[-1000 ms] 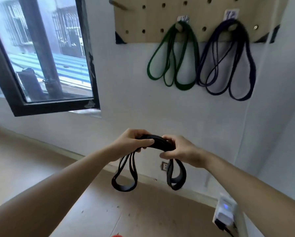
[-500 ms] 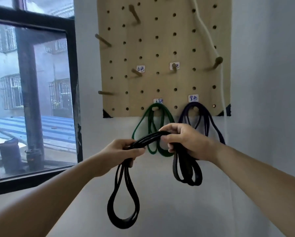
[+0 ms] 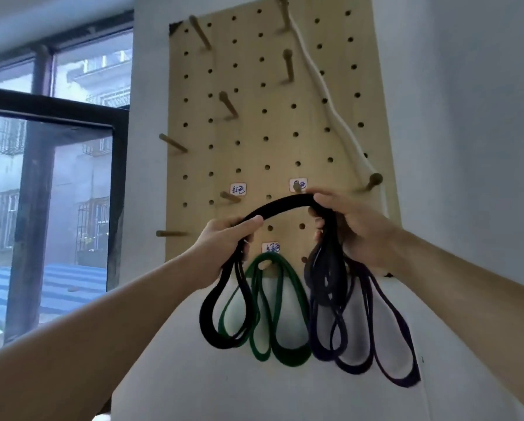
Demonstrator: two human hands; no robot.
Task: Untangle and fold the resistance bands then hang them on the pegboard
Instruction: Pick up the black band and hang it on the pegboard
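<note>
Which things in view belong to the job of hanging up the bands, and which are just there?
Part of the job: black resistance band, gripped by the left hand and right hand; pegboard; labelled peg just above the band; green band and purple band, already hung.
Just there: white cord; window.

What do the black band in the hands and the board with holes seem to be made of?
Black band: likely rubber or latex, matte; it arches and droops in limp loops. Pegboard: probably light wood or plywood, matte; pale tan face with drilled holes and matching pegs.
</note>
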